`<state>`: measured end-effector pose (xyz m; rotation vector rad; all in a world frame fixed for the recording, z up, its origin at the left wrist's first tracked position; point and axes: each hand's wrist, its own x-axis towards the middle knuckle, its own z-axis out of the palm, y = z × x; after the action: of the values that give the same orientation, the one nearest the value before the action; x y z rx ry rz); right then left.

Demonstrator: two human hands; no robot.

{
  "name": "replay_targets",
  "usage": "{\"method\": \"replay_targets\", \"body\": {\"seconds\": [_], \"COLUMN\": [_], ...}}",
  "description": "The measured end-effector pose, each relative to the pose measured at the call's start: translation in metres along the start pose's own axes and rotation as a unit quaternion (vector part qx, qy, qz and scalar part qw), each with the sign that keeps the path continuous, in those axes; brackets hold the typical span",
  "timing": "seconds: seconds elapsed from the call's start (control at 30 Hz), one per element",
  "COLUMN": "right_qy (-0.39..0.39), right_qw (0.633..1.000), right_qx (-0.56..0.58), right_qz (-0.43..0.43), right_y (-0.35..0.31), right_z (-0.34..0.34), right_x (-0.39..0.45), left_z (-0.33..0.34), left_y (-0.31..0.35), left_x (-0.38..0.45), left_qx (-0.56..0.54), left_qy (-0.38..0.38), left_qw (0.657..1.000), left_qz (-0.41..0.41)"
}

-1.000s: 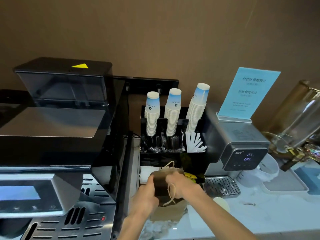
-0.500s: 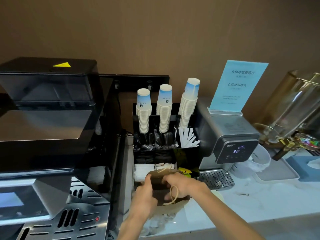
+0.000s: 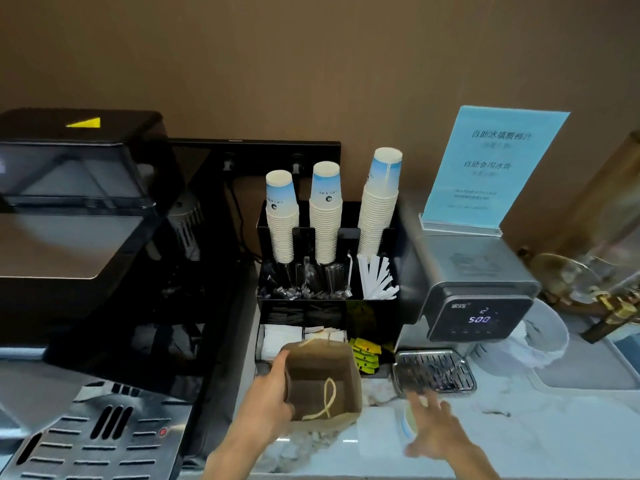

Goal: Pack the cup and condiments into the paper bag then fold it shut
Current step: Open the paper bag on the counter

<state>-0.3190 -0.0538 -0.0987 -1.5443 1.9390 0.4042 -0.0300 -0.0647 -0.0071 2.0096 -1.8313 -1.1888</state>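
Observation:
A brown paper bag (image 3: 322, 379) with twine handles stands open on the marble counter in front of the black organiser. My left hand (image 3: 268, 400) grips the bag's left wall. My right hand (image 3: 434, 427) hovers with fingers spread over a paper cup (image 3: 408, 419) that lies on the counter to the right of the bag; the cup is blurred and partly hidden by the fingers. Yellow condiment packets (image 3: 365, 355) and white sachets (image 3: 280, 341) sit in the organiser's bottom row behind the bag.
The organiser (image 3: 377, 323) holds three stacks of paper cups (image 3: 323, 216), black stirrers and white straws. A coffee machine (image 3: 69, 271) fills the left. A grey dispenser (image 3: 478, 289) with drip tray (image 3: 434, 372) and blue sign (image 3: 491, 168) stands right, beside a glass jar.
My right hand has let go of the bag and swung right and down over the lying cup. The bag's mouth now stands open, held by the left hand alone.

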Motion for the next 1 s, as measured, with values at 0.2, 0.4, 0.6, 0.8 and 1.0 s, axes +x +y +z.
{"method": "replay_targets", "body": {"seconds": [0.2, 0.4, 0.6, 0.8, 1.0], "right_qy": [0.041, 0.202, 0.141, -0.020, -0.046], "right_qw": [0.995, 0.938, 0.903, 0.915, 0.918], "right_qx": [0.075, 0.212, 0.234, -0.082, -0.281], "right_qz": [-0.042, -0.188, -0.332, -0.394, -0.276], "right_y": [-0.001, -0.022, -0.097, -0.150, -0.186], "right_z": [-0.023, -0.107, -0.144, -0.115, -0.085], "right_x": [-0.018, -0.092, -0.130, -0.081, -0.051], "left_z": [0.000, 0.002, 0.011, 0.006, 0.014], "left_y": [-0.001, -0.017, -0.039, -0.031, -0.025], "left_x": [0.002, 0.020, 0.041, 0.039, 0.033], "left_qx": [0.004, 0.013, -0.058, -0.073, -0.153], "left_qy": [0.001, -0.016, -0.055, -0.041, -0.078], "left_qw": [1.000, 0.999, 0.995, 0.994, 0.983], "left_qz": [-0.017, -0.032, -0.063, -0.063, -0.071]}}
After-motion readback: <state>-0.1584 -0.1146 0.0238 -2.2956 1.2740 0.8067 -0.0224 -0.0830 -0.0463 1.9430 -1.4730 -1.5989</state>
